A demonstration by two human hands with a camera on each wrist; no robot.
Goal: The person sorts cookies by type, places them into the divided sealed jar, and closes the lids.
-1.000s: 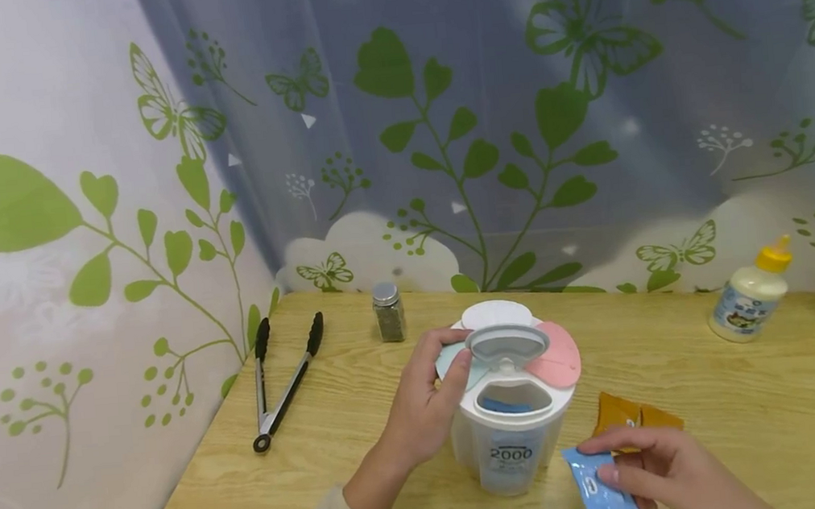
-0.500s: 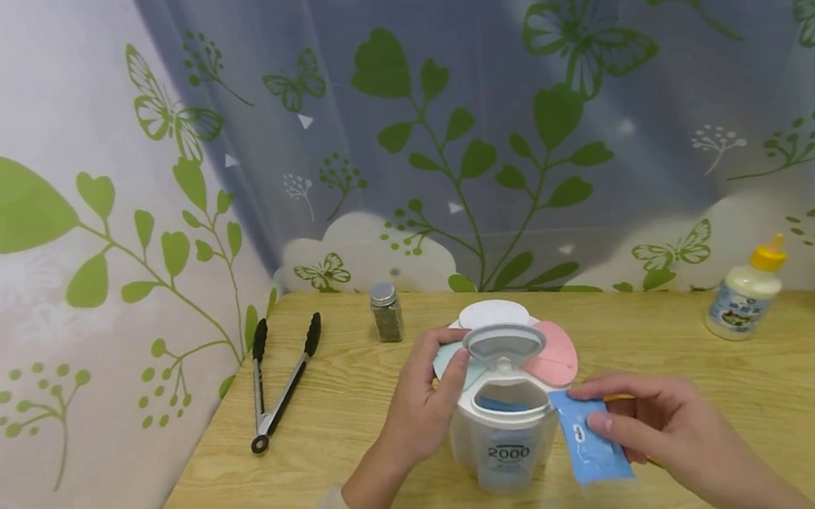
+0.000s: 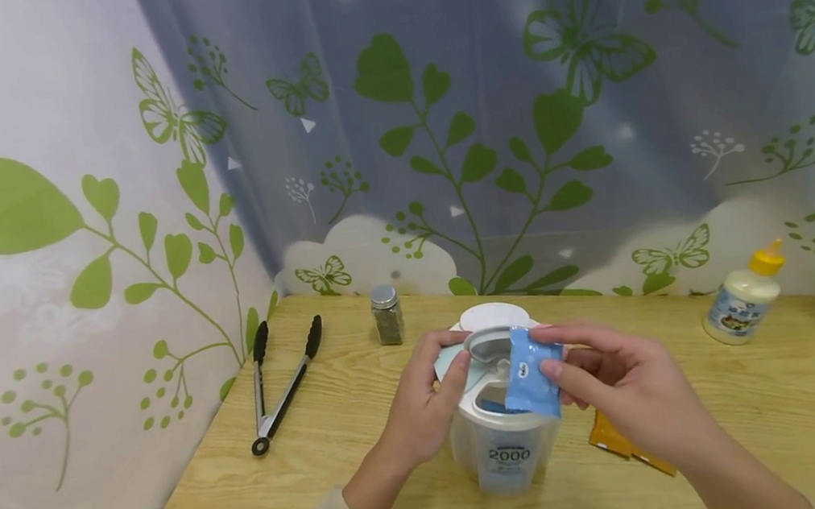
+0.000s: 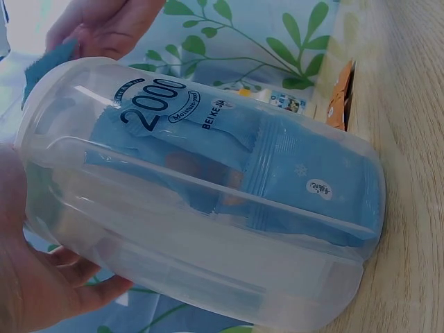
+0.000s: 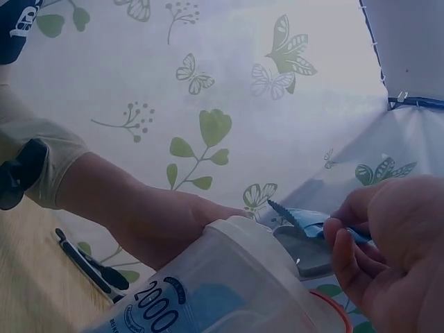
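A clear storage container (image 3: 509, 464), marked 2000, stands on the table with a white top and several coloured lids. Its grey-rimmed flap (image 3: 480, 348) is raised over the front compartment. My left hand (image 3: 417, 411) grips the container's top at the left, thumb by the raised flap. Between thumb and fingers, my right hand (image 3: 629, 380) pinches a small blue snack packet (image 3: 531, 377). That packet hangs over the right part of the front opening and hides part of the flap. In the left wrist view, blue packets (image 4: 316, 187) lie inside the container.
Orange packets (image 3: 613, 436) lie on the table right of the container, partly behind my right arm. Tongs (image 3: 282, 403) lie spread at the left. A spice jar (image 3: 387, 317) stands behind, and a yellow-capped squeeze bottle (image 3: 742, 302) stands at the back right.
My right hand has lifted the blue packet up and to the left, from beside the container to over its front opening. My left hand keeps its grip on the container's top.
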